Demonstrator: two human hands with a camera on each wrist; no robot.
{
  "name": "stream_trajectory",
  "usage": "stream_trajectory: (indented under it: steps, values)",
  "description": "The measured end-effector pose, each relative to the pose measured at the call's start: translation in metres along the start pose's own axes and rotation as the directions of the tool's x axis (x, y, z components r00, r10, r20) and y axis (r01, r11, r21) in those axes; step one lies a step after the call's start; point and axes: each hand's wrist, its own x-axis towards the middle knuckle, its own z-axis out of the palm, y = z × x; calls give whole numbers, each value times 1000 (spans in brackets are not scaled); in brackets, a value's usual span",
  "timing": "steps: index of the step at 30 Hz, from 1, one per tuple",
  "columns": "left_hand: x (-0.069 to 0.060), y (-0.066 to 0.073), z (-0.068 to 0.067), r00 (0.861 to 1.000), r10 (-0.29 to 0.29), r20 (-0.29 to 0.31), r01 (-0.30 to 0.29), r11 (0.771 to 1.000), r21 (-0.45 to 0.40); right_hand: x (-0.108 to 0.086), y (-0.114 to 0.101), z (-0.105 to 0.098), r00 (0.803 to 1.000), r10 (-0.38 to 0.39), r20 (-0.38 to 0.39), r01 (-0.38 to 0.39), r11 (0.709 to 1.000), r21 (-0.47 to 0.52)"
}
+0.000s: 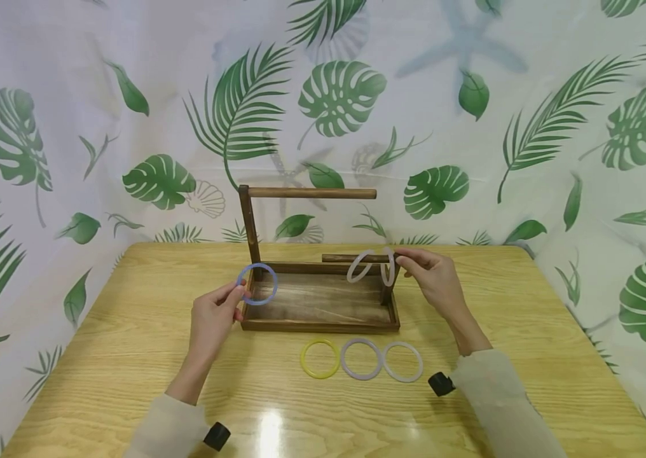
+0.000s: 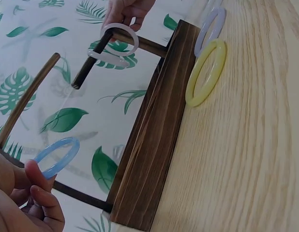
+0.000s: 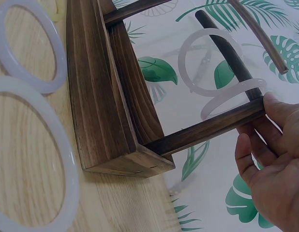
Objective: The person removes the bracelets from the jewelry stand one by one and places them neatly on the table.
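Observation:
Between thumb and fingers my left hand (image 1: pixel 211 321) pinches a blue bangle (image 2: pixel 62 164), held up at the left end of a dark wooden bangle stand (image 1: pixel 320 326). My right hand (image 1: pixel 432 280) grips the top of the stand's short right post (image 3: pixel 207 126), thumb at the corner. Two pale translucent bangles hang on the lower bar (image 1: pixel 334 259) close to that hand; one (image 3: pixel 183 63) is farther along, and the other (image 3: pixel 231 95) leans near the post. The upper bar (image 1: pixel 311 193), on the tall left post, carries no bangle.
In front of the stand, a yellow bangle (image 1: pixel 320 376), a lavender bangle (image 1: pixel 361 378) and a whitish bangle (image 1: pixel 403 380) lie in a row on the wooden table (image 1: pixel 145 299). A leaf-patterned cloth (image 1: pixel 266 146) hangs behind. Both bars have free ends pointing inward over the tray.

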Motion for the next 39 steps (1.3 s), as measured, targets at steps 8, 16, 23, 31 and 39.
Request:
stream_trajectory:
  steps: [8,16,23,31,39]
  values:
    - [-8,-3,-30,997,-72,20,72,997,-20,1,1,0,1000,2,4,-2,1000,7]
    - [-17,-4,-49,993,-111,46,112,994,-17,1,2,-1,1000,1,3,-1,1000,17]
    - [-22,-2,-59,988,-149,52,147,989,32,1,0,-1,1000,-13,6,13,1000,17]
    - [-26,-6,-61,981,-178,82,174,983,49,2,0,0,1000,-21,6,21,1000,14]
    - [-30,-14,-53,969,-209,128,204,978,46,1,0,0,1000,-12,5,12,1000,10]
